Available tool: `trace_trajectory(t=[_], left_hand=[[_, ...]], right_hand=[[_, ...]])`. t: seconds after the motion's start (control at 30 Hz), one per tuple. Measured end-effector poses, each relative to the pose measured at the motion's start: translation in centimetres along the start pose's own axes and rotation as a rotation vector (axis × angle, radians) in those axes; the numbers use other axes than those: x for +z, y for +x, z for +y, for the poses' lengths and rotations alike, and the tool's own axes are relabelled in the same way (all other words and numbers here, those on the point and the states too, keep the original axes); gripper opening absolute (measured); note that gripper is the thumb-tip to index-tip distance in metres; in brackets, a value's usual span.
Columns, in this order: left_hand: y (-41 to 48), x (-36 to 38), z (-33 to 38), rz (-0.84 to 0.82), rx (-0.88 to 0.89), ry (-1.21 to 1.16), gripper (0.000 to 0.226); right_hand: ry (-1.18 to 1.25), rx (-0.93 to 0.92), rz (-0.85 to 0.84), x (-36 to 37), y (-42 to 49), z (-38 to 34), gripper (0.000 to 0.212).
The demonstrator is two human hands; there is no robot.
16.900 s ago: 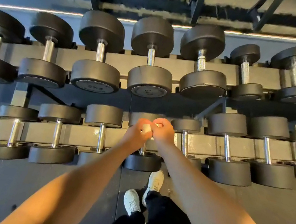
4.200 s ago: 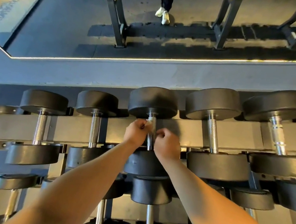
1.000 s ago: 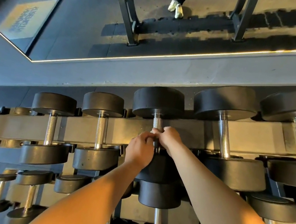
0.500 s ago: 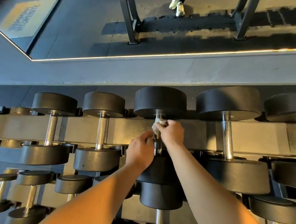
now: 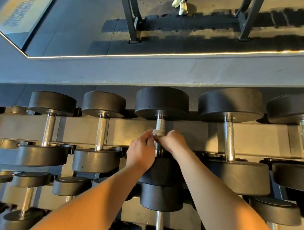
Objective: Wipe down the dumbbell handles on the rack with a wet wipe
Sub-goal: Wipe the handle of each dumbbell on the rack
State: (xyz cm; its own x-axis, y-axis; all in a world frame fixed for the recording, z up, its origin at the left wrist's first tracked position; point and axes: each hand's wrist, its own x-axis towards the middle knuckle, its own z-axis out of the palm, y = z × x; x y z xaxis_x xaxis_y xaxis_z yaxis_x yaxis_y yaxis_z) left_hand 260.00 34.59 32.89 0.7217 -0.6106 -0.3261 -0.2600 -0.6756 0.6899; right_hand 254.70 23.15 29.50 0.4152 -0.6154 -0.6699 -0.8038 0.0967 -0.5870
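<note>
The wet wipe is a thin, whitish, crumpled band wrapped round the handle of the middle dumbbell on the rack's top tier, about halfway along the bar. The handle is chrome with fine cross-hatched knurling, and a bare stretch shows on the far side of the wipe. The right hand has its fingers curled round the wipe and bar from the right. The left hand comes in from the left with thumb and fingertips pinching the wipe's edge, so both are closed on it.

The dumbbell heads are fat matte black rubber drums with flat faces; the near head is mostly hidden behind the wrists. The rack is a flat grey metal beam with cradles, each one holding a dumbbell lying near-to-far. The left neighbour is smaller with the same knurled chrome. The right neighbour is chunkier. More small dumbbells sit in the lower tier, nearer. On the far side there's a mirror with a glowing edge strip.
</note>
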Motion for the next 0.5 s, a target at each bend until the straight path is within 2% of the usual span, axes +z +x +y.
trace_trajectory(t=[0.1,0.23,0.3,0.43,0.5], left_hand=[[-0.1,0.0,0.0,-0.012,0.022,-0.004,0.038],[0.1,-0.1,-0.2,-0.012,0.035,0.026,0.043],[0.3,0.1,-0.4,-0.018,0.032,0.017,0.042],[0.2,-0.1,-0.3,-0.003,0.035,-0.084,0.040],[0.0,-0.2,-0.5,0.012,0.026,-0.169,0.036]], right_hand=[[-0.139,0.024,-0.055,-0.1,-0.8,0.0,0.051],[-0.293,0.044,-0.142,-0.3,-1.4,-0.1,0.052],[-0.320,0.053,-0.157,-0.2,-1.8,0.0,0.044],[-0.272,0.060,-0.080,-0.5,-2.7,0.0,0.032],[-0.165,0.112,-0.001,-0.8,-3.7,0.5,0.030]])
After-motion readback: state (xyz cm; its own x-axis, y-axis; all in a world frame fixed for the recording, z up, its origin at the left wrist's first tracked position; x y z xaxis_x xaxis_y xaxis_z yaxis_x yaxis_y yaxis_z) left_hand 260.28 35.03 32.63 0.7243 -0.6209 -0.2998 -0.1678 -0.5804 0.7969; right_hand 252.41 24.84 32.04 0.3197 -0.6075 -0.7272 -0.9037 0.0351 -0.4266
